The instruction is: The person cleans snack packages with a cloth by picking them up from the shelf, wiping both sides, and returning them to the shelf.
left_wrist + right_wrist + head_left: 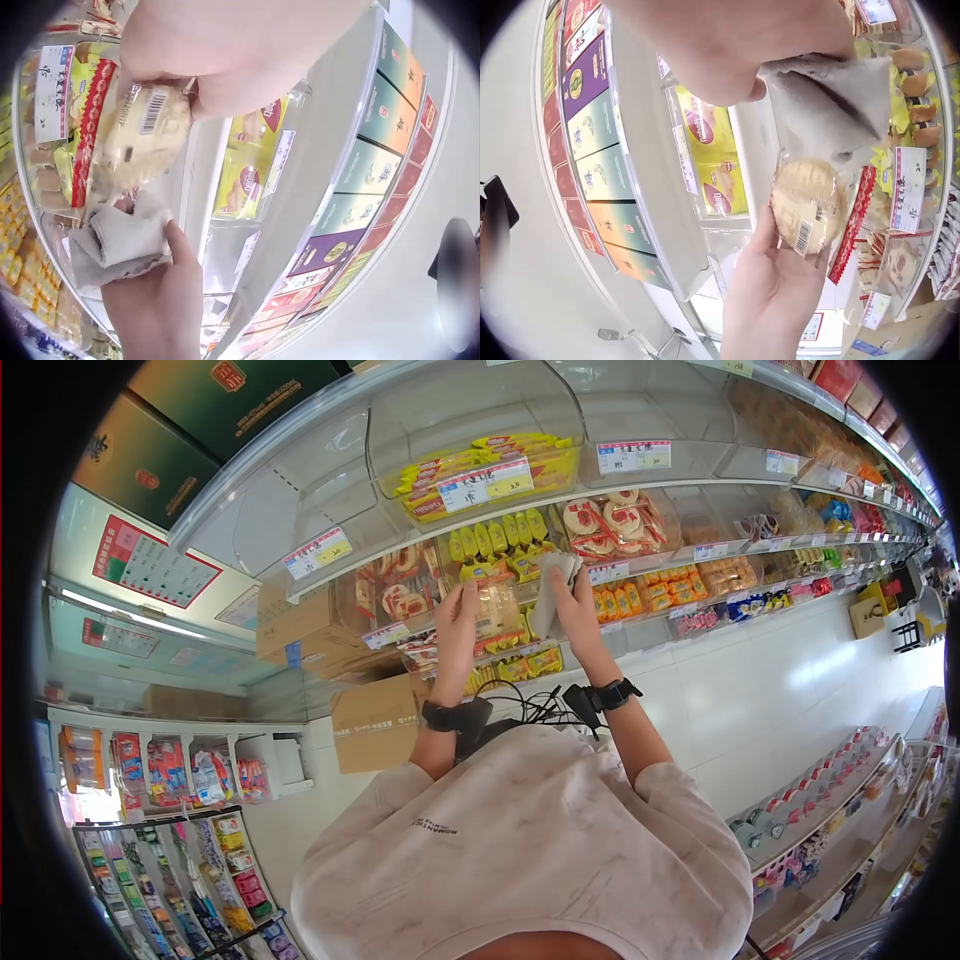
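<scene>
My left hand (456, 625) grips a clear plastic pack of round pale biscuits (808, 196). A red printed strip and a barcode label show on the pack in both wrist views. My right hand (577, 622) holds a folded grey cloth (124, 236) between thumb and fingers. In the right wrist view the cloth hangs right beside the pack. Both hands are held up in front of the snack shelf, with yellow-wrapped snacks (492, 540) just behind them.
Clear shelf bins hold yellow packets (490, 460), red-and-white round packs (615, 525) and orange packets (672, 588). Price tags (487, 484) line the bin fronts. Cardboard boxes (378, 722) stand low at the left. Black cables (525, 705) hang close to my body.
</scene>
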